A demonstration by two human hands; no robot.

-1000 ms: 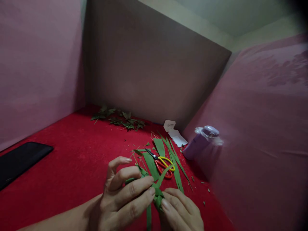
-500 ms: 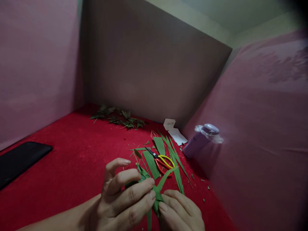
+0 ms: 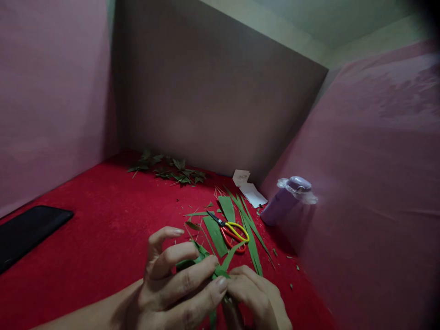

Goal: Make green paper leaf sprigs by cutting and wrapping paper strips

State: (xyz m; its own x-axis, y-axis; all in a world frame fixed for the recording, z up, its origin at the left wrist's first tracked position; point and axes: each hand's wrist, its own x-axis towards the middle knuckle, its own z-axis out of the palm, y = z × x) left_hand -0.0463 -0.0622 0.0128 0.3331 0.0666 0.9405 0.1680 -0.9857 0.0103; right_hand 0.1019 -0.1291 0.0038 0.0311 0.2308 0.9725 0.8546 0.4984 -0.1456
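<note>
Between my two hands is a folded, woven piece of green leaf strip [image 3: 220, 272], partly covered by my fingers. My left hand [image 3: 182, 284] pinches it from the left with thumb and forefinger, its other fingers bent and raised over more of the green weave [image 3: 201, 252]. From the right, my right hand [image 3: 256, 298] grips the near end with curled fingers; its thumb is mostly hidden. One loose strip end [image 3: 233, 253] sticks up towards the scissors, and another hangs below my left hand. The scissors [image 3: 228, 231], with one red and one yellow handle, lie just beyond.
Cut leaf pieces [image 3: 215, 236] and long strips [image 3: 253, 250] lie around the scissors on the red cloth [image 3: 113, 220]. Leafy sprigs [image 3: 182, 174] and white papers [image 3: 253, 195] are at the back. A purple bottle [image 3: 280, 206] stands right; a black phone-like slab [image 3: 34, 231] lies left.
My left thumb has moved right across the woven leaf, covering more of it. My right hand has turned, its fingers curling over the near end. The scissors stay put.
</note>
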